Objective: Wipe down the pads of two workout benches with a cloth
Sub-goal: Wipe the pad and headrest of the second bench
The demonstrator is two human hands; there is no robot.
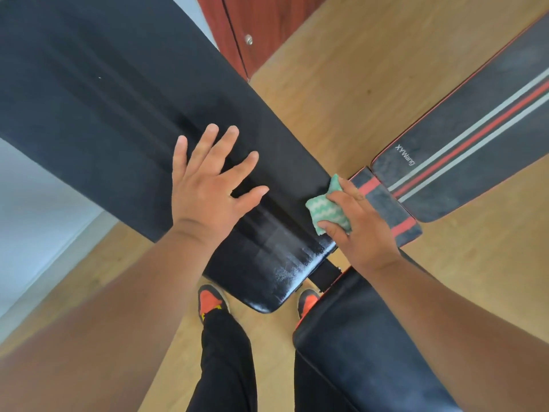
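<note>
While left hand point(208, 185) presses flat, fingers spread, on long black vinyl bench pad point(118, 114), right hand point(356, 224) pinches green-white cloth point(323, 206) at pad's right edge; unwiped length runs far-left, diag. from grip.

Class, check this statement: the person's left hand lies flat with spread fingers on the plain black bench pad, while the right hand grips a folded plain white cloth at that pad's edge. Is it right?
Not quite. The head view shows the folded cloth is green with a white wavy pattern, not plain white. The rest holds: the left hand lies flat with spread fingers on the plain black bench pad, and the right hand grips the cloth at that pad's edge.
</note>
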